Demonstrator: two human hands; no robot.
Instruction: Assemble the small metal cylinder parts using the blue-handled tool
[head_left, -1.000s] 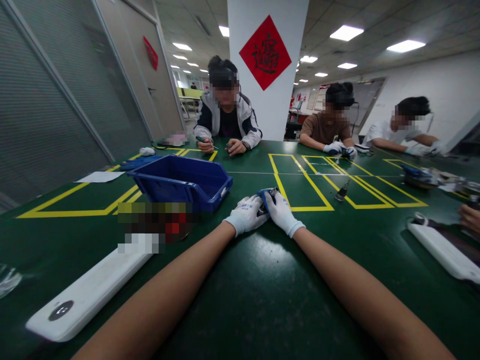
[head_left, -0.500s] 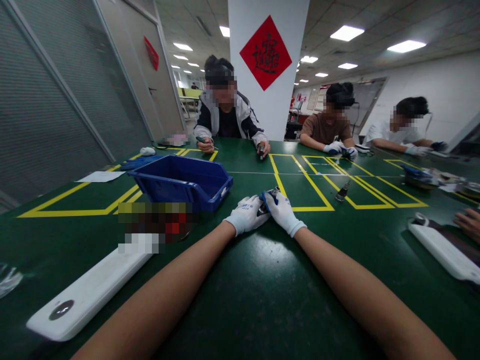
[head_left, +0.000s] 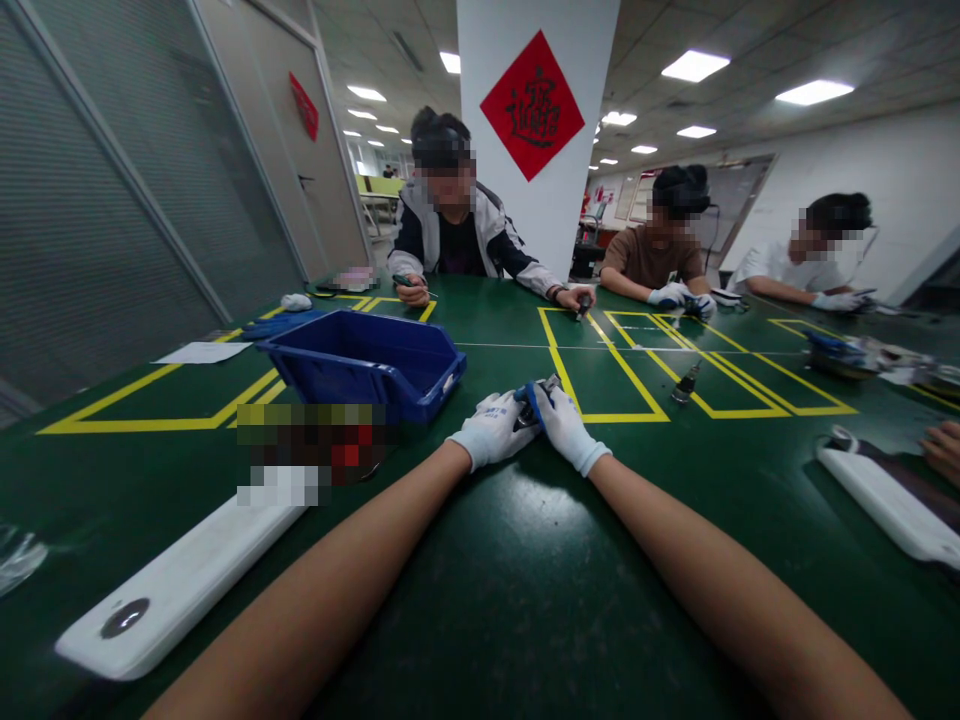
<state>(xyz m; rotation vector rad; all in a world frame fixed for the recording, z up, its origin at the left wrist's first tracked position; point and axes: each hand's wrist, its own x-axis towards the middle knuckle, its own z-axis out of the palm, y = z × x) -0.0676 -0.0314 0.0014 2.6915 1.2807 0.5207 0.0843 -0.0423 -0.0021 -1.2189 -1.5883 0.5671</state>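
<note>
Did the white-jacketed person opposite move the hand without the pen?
Yes. That hand has slid sideways across the green table, away from the blue bin, to the corner of the yellow taped box.

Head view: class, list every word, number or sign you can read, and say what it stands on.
Nothing can be quoted with confidence.
Pillar sign: black brush characters, too stylised to read.
Door sign: too oblique to read.
Left hand glove: blue print, too small.
Part held by left hand and right hand: no print seen.
Patch on table: blurred out.
</note>
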